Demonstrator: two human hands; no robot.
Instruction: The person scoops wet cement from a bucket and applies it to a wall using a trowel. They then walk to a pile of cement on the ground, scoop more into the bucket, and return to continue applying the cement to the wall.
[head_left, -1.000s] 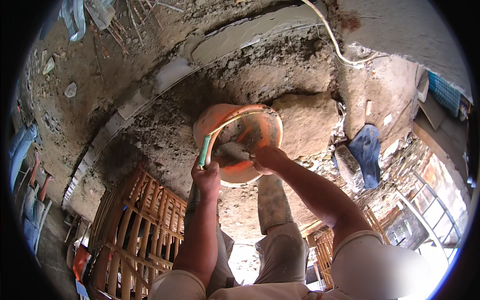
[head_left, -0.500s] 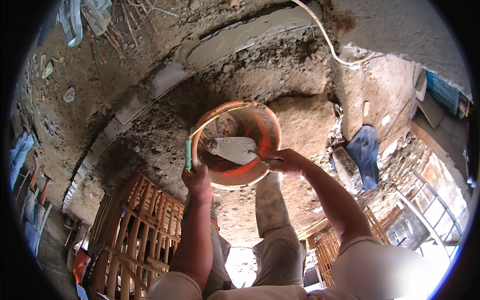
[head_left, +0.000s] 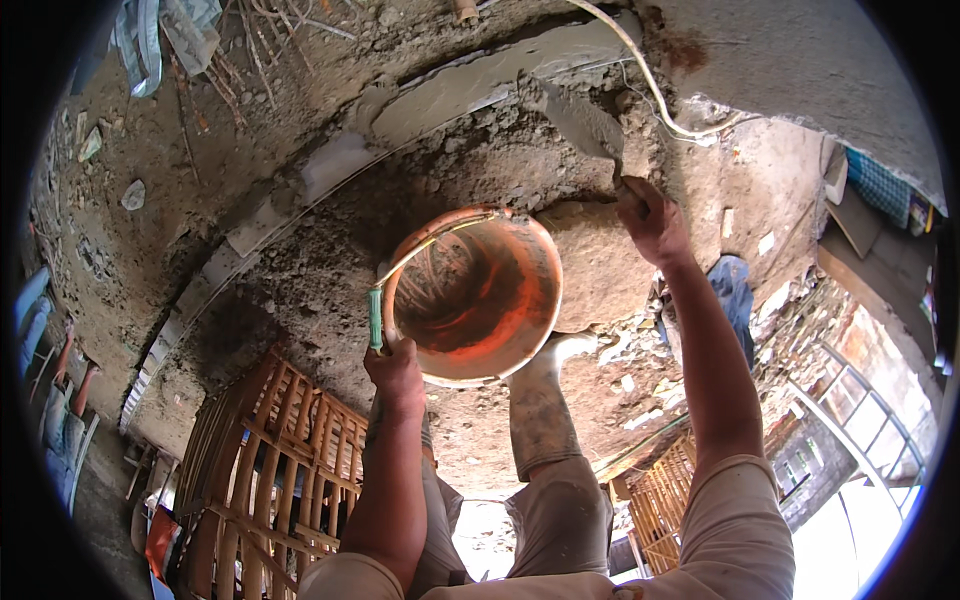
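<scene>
Ground (head_left: 250, 150): bare brown earth, rough and crumbly, spread over most of the frame.
Left hand (head_left: 397, 370): fingers closed around the lower left rim of an orange bucket (head_left: 505, 345), just below the green grip (head_left: 376, 318) of its thin handle.
Right hand (head_left: 655, 225): fingers wrapped tightly round the handle of a trowel (head_left: 580, 122), right of and above the bucket.
Bucket: one, at the centre of the frame, mouth turned toward the camera, inner wall smeared grey and orange; handle slanting across the upper left of the mouth.
Trowel: one, well apart from the bucket, blade grey-coated and pointing up and left; contact with the ground impossible to tell.
Trouser legs (head_left: 560, 510): two, greyish, at lower centre, below the bucket.
Slatted wooden frames (head_left: 285, 450): two, larger at lower left, smaller at lower right.
Blue cloth (head_left: 732, 285): one, at right, partly behind the right forearm.
Hose (head_left: 650, 75): one, whitish, curving at upper right.
Sticks (head_left: 255, 50): several, upper left, too tangled to count.
Grey strip (head_left: 480, 75): smooth, along the top centre, near the blade tip.
Concrete surface (head_left: 820, 60): grey, upper right corner.
Light: glaring white at lower right.
</scene>
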